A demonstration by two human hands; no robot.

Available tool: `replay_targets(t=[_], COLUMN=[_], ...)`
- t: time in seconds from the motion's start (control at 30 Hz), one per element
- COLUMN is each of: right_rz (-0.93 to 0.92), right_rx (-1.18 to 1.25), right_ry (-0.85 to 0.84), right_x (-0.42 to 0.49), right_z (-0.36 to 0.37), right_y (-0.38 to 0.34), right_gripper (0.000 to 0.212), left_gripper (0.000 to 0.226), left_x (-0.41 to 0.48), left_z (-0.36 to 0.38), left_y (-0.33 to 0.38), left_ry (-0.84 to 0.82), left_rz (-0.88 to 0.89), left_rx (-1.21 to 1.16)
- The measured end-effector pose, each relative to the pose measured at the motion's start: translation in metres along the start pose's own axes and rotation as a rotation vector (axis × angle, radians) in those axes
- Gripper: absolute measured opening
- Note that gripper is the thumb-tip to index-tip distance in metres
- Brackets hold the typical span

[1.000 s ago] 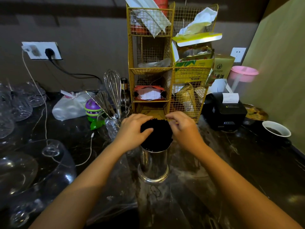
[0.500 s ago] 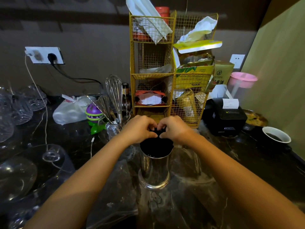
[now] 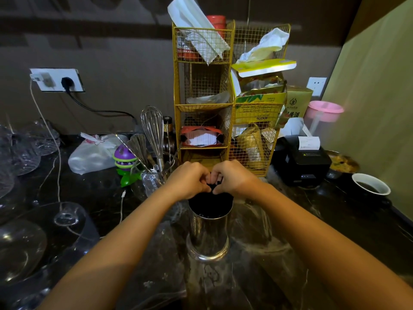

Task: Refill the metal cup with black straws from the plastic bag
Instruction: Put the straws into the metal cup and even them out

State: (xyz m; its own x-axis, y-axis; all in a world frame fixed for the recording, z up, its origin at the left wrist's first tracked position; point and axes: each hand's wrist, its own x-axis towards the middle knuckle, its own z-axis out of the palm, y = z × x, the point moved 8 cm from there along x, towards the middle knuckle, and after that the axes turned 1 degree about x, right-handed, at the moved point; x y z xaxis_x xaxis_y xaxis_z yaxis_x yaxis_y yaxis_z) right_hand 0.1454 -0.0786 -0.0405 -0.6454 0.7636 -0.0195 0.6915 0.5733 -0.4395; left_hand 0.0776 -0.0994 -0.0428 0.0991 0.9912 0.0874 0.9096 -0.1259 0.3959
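Fingers (image 3: 206, 179) of both hands: curled inward and pressed together, knuckles touching, pinching the top of the black straws (image 3: 210, 202).
Left hand (image 3: 190, 180), right hand (image 3: 232, 177): meeting directly above the bundle.
Straws: upright in the cup (image 3: 209, 236), dark tops bulging above its rim. Whether a bag film covers them cannot be told.
Cup: metal, standing on the counter (image 3: 335, 220), centred between the forearms.
Bag (image 3: 161, 253): clear plastic, crumpled on the counter around and left of the cup's base.
Risk: likely tipping of the tall, narrow cup if the pinch pulls sideways; straws could splay over the rim once released.
Neighbours: utensil jar (image 3: 154, 180) with whisk (image 3: 153, 130) near on the left; wire rack (image 3: 223, 104) just behind the hands; glassware (image 3: 22, 242) far left; printer (image 3: 301, 162) and bowl (image 3: 371, 184) right.
Open room: counter right of the cup and toward the wearer; tightest behind.
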Motion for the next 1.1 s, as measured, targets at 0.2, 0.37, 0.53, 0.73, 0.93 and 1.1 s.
replay_targets(t=[0.2,0.37,0.53,0.73,0.93,1.1], right_rz=[0.006,0.0,-0.031,-0.089,-0.116,-0.108], right_rx=[-0.008,0.006,0.048,0.086,0.235,0.409], right_ry=[-0.069,-0.05,-0.011,0.1,0.165,0.209], right_x=[-0.003,-0.005,-0.009,-0.011,-0.014,-0.015], right_z=[-0.001,-0.003,-0.01,-0.029,-0.046,-0.068], right_y=[-0.003,0.001,0.001,-0.002,-0.003,-0.004], right_gripper=[0.022,0.018,0.016,0.012,0.016,0.03], left_gripper=[0.007,0.004,0.004,0.005,0.005,0.007], left_x=[-0.002,-0.001,-0.001,0.002,0.005,0.006], left_z=[0.0,-0.001,-0.004,-0.012,-0.033,-0.059], left_y=[0.004,0.007,0.01,0.011,0.018,0.028], left_ry=[0.006,0.015,0.022,0.087,0.206,0.338], left_rz=[0.027,0.056,0.062,0.06,0.062,0.107], left_rx=[-0.004,-0.025,-0.066,-0.17,-0.273,-0.366])
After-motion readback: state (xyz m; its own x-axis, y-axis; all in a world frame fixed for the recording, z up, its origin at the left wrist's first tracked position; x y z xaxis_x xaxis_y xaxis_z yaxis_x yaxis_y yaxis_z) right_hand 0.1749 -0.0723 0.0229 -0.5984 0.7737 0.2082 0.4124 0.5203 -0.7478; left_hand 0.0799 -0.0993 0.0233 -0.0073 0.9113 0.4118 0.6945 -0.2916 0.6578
